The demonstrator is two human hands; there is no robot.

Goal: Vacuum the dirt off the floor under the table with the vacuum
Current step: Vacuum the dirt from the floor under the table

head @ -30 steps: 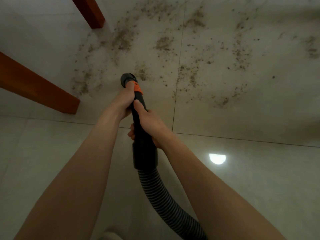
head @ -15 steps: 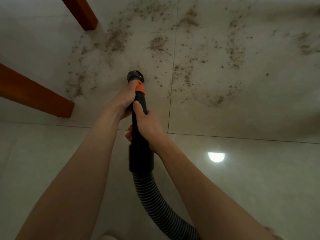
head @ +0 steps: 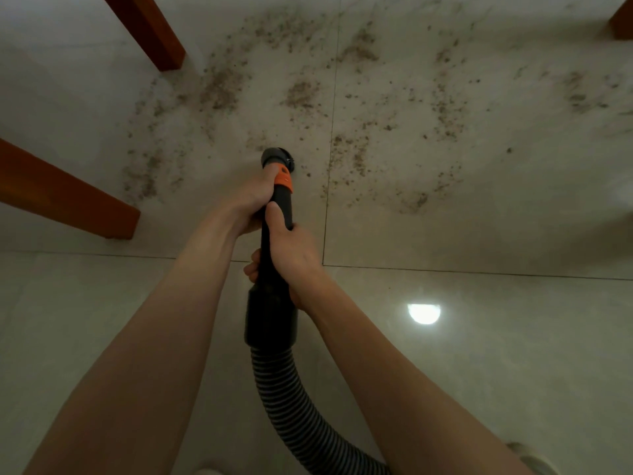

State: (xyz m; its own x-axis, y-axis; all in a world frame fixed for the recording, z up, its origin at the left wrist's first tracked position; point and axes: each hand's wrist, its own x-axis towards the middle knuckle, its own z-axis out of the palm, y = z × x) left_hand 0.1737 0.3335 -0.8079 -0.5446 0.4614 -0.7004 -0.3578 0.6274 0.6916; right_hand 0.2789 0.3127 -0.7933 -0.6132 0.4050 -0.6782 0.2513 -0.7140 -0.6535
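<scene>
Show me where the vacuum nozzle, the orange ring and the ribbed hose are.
vacuum nozzle [head: 276,156], head view, its dark round mouth
orange ring [head: 284,180], head view, its middle
ribbed hose [head: 287,402], head view, its curved middle

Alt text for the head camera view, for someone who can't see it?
Both hands, left hand ahead of right hand, grip a black vacuum wand whose nozzle points at scattered dirt on pale tiles between wooden table legs.

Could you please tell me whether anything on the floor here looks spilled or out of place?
Yes: brown dirt lies scattered in patches across the pale floor tiles between the wooden table legs, ahead of the vacuum nozzle.
</scene>
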